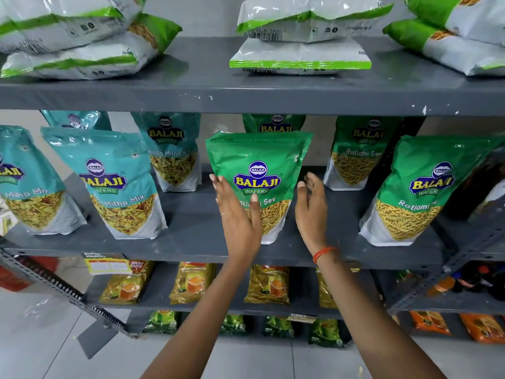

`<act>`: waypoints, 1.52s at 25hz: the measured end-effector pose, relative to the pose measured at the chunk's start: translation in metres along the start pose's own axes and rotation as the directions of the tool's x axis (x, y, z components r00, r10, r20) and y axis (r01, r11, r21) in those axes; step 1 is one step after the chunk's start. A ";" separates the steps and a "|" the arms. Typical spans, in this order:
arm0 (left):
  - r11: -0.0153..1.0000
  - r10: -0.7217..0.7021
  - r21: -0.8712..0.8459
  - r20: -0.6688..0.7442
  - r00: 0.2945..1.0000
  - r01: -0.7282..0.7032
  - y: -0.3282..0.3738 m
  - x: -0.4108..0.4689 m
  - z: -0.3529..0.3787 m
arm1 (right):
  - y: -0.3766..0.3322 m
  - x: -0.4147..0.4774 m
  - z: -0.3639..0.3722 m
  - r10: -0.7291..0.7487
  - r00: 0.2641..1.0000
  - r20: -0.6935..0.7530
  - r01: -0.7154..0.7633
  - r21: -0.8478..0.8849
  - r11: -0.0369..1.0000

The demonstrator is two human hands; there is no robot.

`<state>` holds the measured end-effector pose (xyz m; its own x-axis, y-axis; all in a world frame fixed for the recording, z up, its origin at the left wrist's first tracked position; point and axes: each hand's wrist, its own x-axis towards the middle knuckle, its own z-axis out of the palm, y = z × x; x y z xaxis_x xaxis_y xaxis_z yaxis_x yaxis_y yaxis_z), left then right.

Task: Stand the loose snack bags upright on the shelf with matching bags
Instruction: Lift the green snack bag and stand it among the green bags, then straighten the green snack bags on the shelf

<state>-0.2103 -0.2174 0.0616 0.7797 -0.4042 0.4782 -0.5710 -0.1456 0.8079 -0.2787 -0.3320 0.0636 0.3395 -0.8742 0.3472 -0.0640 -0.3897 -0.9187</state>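
Note:
A green Ratlami Sev bag (259,170) stands upright at the middle of the grey shelf (191,236). My left hand (239,217) lies flat against its front lower left, thumb across the bag. My right hand (311,206) hovers just off its right edge, fingers spread, holding nothing. More green Ratlami Sev bags stand behind it (273,124), to the right rear (358,151) and at the right front (426,192). Teal Mitha Mix bags (117,181) stand on the left half.
The upper shelf (246,91) carries white-and-green bags lying flat (300,53). Below, yellow tea packs (267,283) and green packs (325,332) fill the lower shelves. A slotted metal upright (62,294) slants at the left; another (459,263) at the right.

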 end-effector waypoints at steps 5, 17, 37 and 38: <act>0.962 0.270 -0.062 0.043 0.962 -0.267 0.039 -0.019 0.041 | -0.005 -0.002 -0.040 -0.363 0.908 -0.208 0.333 -0.165 0.928; 0.954 -0.174 -0.078 0.643 0.746 0.289 0.071 -0.065 0.216 | 0.107 0.029 -0.200 -0.104 0.958 -0.268 0.071 -0.131 0.989; 0.910 -0.272 -0.101 0.589 0.761 0.403 0.043 -0.063 0.205 | 0.162 0.032 -0.200 0.175 0.985 -0.011 -0.173 0.091 0.981; 0.913 -0.273 -0.088 0.593 0.757 0.398 0.045 -0.063 0.205 | 0.164 0.031 -0.200 0.175 0.984 -0.023 -0.173 0.076 0.982</act>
<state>-0.3377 -0.3837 -0.0033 0.5937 -0.8022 -0.0627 -0.1880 -0.2141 0.9586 -0.4662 -0.4805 -0.0386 0.3016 -0.9354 0.1849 -0.0504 -0.2093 -0.9766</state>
